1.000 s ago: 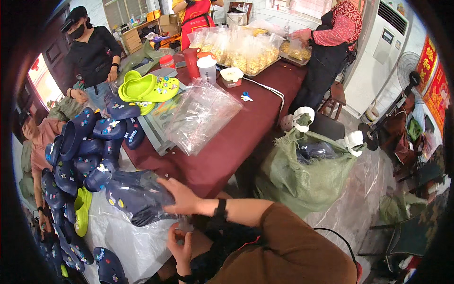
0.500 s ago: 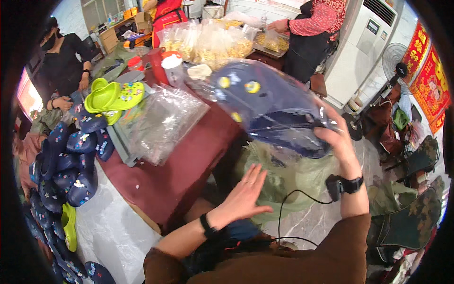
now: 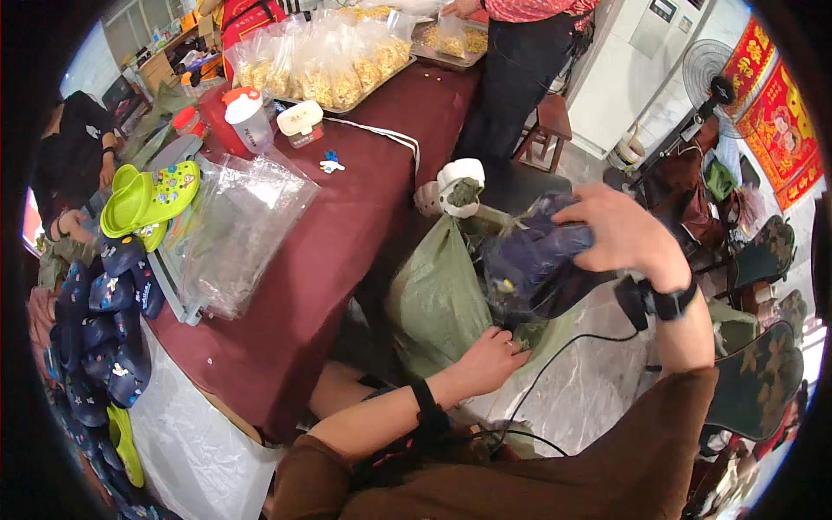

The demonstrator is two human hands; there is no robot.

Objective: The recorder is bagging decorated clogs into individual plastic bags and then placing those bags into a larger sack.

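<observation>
Our right hand (image 3: 620,230) clamps bagged navy clogs (image 3: 530,251) at the mouth of the green sack (image 3: 440,295).
Our left hand (image 3: 487,360) touches its rim, grip unclear; these are wrapped, while loose navy clogs (image 3: 108,295) lie unwrapped.

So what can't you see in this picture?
All in the head view:
- Inside of the green sack: hidden by its wall and bagged navy clogs.
- Palm of the right hand: turned away.
- Head of red-aproned person: cut off by the top edge.
- Tiny blue piece: too small to identify.
</observation>
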